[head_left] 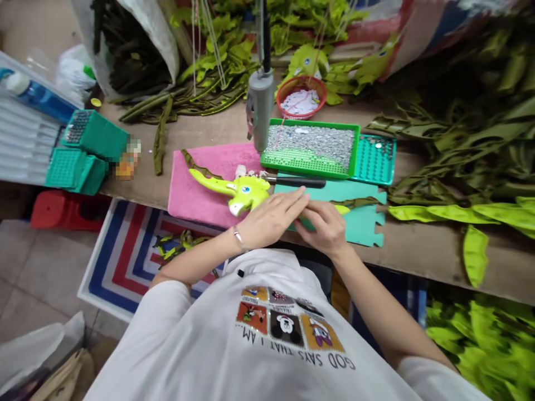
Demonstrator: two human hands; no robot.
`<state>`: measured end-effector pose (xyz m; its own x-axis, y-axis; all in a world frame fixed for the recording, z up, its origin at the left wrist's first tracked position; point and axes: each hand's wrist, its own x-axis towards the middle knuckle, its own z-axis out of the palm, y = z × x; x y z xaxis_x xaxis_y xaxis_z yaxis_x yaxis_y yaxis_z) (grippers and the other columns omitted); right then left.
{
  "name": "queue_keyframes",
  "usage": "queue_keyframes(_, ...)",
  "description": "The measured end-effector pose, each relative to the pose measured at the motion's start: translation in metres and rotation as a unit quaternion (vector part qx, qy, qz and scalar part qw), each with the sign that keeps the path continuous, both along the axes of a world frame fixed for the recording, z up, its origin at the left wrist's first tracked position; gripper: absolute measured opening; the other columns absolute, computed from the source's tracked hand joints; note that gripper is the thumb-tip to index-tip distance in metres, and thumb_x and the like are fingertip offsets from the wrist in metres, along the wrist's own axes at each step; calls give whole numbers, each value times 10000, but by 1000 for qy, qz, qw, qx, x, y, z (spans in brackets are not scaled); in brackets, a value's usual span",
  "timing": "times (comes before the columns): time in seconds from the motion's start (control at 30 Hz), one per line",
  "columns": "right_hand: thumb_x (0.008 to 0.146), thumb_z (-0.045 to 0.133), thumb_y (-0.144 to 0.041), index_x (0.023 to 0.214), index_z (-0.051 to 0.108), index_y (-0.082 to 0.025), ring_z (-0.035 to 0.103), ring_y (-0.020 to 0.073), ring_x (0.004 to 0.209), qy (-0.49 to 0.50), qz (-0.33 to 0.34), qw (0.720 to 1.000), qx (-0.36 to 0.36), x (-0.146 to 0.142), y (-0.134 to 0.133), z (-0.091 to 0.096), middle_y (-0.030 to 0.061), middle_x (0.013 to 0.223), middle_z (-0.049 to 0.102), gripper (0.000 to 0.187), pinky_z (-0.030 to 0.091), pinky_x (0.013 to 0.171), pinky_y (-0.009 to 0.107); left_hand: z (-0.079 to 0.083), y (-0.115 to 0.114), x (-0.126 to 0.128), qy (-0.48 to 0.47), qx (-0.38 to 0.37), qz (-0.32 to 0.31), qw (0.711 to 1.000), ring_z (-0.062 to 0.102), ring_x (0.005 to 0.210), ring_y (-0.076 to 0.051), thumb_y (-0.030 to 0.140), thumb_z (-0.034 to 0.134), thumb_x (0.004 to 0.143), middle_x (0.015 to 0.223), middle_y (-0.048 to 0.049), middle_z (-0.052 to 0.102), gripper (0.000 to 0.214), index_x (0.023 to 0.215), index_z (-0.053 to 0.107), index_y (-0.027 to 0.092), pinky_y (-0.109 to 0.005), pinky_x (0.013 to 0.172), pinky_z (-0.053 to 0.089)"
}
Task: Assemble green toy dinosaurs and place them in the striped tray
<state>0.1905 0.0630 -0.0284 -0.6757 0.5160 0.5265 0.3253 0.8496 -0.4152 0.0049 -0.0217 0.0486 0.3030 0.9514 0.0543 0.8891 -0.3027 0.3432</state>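
My left hand, with a metal bracelet on the wrist, and my right hand meet over a teal foam mat. Together they pinch a narrow yellow-green fabric leaf with an olive stem, and their fingers hide its middle. To the left, a yellow-green leaf piece with a blue stone lies on a pink towel. A black-handled tool rests beyond my fingers. A green tray of silver rhinestones and a grey cylindrical device on a pole stand farther forward.
The wooden workbench carries piles of green fabric leaves, a red bowl, a teal perforated tray and teal boxes. A red stool and a striped bag sit below the bench's near edge.
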Motion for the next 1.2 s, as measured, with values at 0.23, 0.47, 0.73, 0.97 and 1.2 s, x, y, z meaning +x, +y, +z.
queue_keyframes(0.23, 870, 644, -261, 1245, 631, -229, 637, 276, 962, -58, 47, 997, 3, 1, -15, -3, 112, 1155, 730, 377, 492, 801, 430, -17, -56, -93, 71, -89, 179, 977, 391, 1447, -366, 101, 522, 716, 1507, -213, 486, 801, 1501, 360, 84, -626, 1211, 218)
queue_keyframes(0.47, 871, 648, -223, 1205, 645, -236, 629, 241, 920, -94, 52, 993, 52, 38, 16, 30, 52, 1063, 762, 334, 429, 827, 411, -18, -42, -77, 71, -33, 124, 989, 635, 1144, -283, 231, 490, 968, 1190, -158, 696, 505, 1464, 454, 139, -630, 1177, 254)
queue_keyframes(0.73, 875, 640, -358, 1146, 698, -283, 685, 284, 959, -110, 48, 991, -65, 85, 65, 33, 70, 1071, 765, 287, 502, 845, 477, -32, -11, -26, 36, -24, 54, 998, 590, 1204, -312, 312, 634, 931, 1268, -166, 628, 508, 1416, 536, 199, -618, 1132, 316)
queue_keyframes(0.97, 851, 509, -180, 1007, 728, -239, 686, 288, 980, -76, -82, 990, -85, -2, 141, 30, 95, 1014, 757, 275, 538, 889, 471, -20, 5, -15, -163, 6, 103, 981, 571, 1167, -280, 358, 571, 963, 1229, -162, 599, 420, 1344, 583, 182, -489, 1020, 472)
queue_keyframes(1.2, 750, 526, -97, 900, 718, -147, 653, 364, 974, -194, -117, 971, -69, -66, 178, -9, 193, 1023, 723, 249, 503, 880, 520, -20, 75, -1, -547, -120, 248, 790, 619, 1168, -188, 194, 600, 907, 1266, -144, 630, 399, 1293, 531, 122, -327, 1025, 488)
